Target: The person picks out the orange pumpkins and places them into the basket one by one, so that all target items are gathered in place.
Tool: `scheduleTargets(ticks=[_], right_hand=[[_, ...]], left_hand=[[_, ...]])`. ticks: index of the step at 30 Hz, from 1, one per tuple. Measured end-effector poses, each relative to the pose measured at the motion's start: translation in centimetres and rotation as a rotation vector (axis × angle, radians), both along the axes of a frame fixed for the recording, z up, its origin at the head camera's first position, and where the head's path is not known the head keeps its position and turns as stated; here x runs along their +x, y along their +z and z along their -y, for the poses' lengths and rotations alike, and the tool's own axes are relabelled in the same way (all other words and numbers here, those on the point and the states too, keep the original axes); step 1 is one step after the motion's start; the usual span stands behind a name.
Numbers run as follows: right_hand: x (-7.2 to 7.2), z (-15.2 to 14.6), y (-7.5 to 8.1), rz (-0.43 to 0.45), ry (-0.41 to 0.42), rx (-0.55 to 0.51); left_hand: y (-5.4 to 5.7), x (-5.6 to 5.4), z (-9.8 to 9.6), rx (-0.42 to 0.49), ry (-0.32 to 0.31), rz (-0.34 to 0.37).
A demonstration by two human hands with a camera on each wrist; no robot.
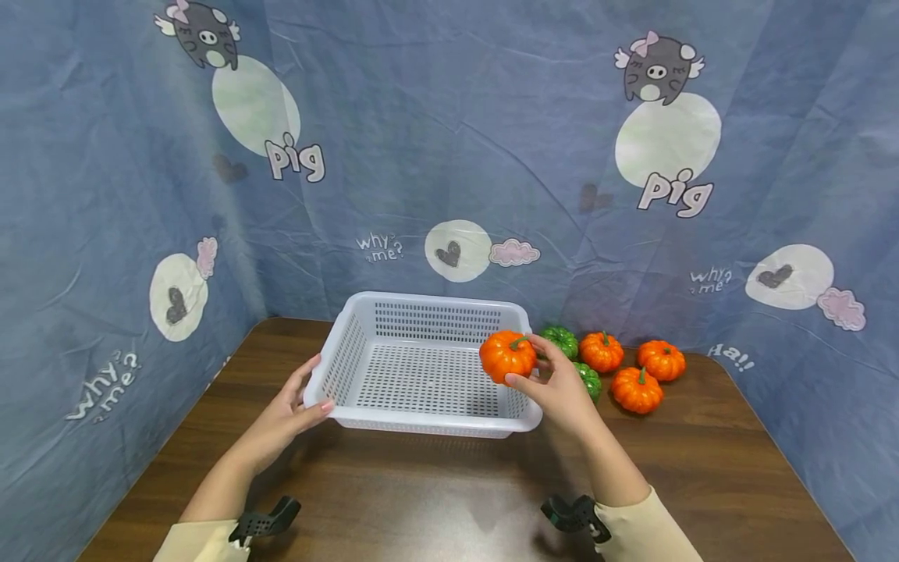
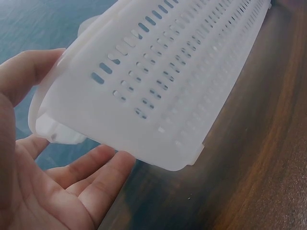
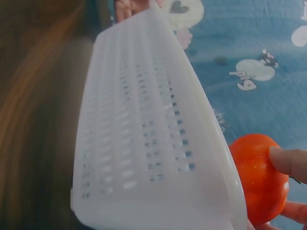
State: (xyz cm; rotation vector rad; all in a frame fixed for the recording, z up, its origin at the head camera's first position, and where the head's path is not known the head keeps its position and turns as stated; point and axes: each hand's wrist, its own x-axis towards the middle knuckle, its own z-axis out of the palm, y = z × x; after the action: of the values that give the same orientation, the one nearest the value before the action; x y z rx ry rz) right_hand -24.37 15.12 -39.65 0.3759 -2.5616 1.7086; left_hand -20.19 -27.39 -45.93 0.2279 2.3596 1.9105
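Note:
A white slotted plastic basket (image 1: 428,382) sits on the wooden table with nothing lying in it. My left hand (image 1: 281,417) grips its left front corner; in the left wrist view the thumb lies over the rim and the fingers (image 2: 103,187) reach along the outside wall. Above the basket's right end, my right hand (image 1: 565,390) holds a small orange pumpkin (image 1: 504,357) with a green stem, pinched between thumb and fingers. The right wrist view shows this pumpkin (image 3: 261,179) just beyond the basket's rim, with the thumb (image 3: 290,162) pressed on its side.
Right of the basket are green pumpkins (image 1: 559,340), partly hidden behind my right hand. Farther right stand three orange pumpkins (image 1: 637,390) on the table (image 1: 414,496). A blue cloth (image 1: 449,140) printed with pigs hangs behind and along both sides.

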Motion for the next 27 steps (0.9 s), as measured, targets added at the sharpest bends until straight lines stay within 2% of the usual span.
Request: scheduleTargets(ticks=[11, 21, 27], right_hand=[[-0.6, 3.0, 0.0, -0.008, -0.007, 0.062], [-1.3, 5.9, -0.4, -0.009, 0.07, -0.003], [-1.6, 7.2, -0.1, -0.003, 0.082, 0.016]], left_hand=[[0.1, 0.0, 0.0, 0.005, -0.004, -0.004], [0.0, 0.0, 0.0, -0.002, -0.002, 0.0], [0.1, 0.1, 0.0, -0.017, 0.004, -0.003]])
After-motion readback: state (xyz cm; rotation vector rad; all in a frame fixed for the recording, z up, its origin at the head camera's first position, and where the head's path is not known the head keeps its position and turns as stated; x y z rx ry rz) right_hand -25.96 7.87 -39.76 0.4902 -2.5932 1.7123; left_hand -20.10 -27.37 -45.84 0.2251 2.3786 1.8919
